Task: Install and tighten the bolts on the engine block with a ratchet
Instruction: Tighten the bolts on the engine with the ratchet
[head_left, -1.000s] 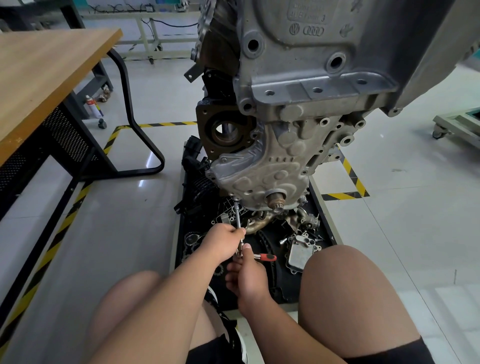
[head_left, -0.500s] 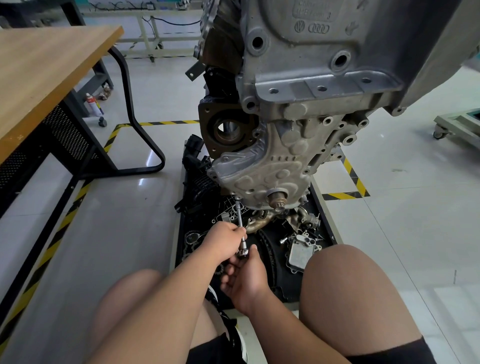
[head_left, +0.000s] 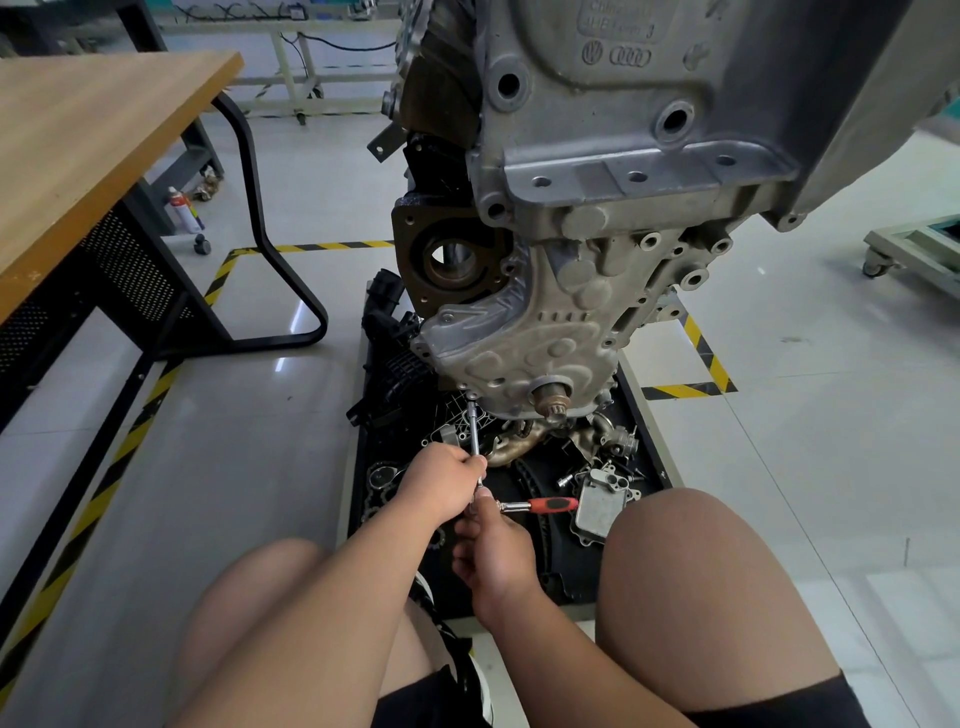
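Observation:
The grey engine block (head_left: 613, 218) hangs over a black tray, its embossed timing cover (head_left: 524, 358) facing me. A ratchet with a red and black handle (head_left: 550, 504) carries a long chrome extension (head_left: 474, 428) that runs up to a bolt (head_left: 471, 396) at the cover's lower left edge. My left hand (head_left: 441, 480) grips the extension's lower part. My right hand (head_left: 493, 551) holds the ratchet at its head, the handle sticking out to the right. The socket end touches the bolt.
The black tray (head_left: 363, 519) under the engine holds several loose parts, among them an aluminium oil cooler (head_left: 600, 506) and a brown manifold (head_left: 519, 441). A wooden-topped table (head_left: 78, 156) stands at the left. My bare knees (head_left: 691, 561) flank the tray.
The red handle, hidden behind my right hand half a second ago, has swung back out to the right. My left hand has stayed on the extension.

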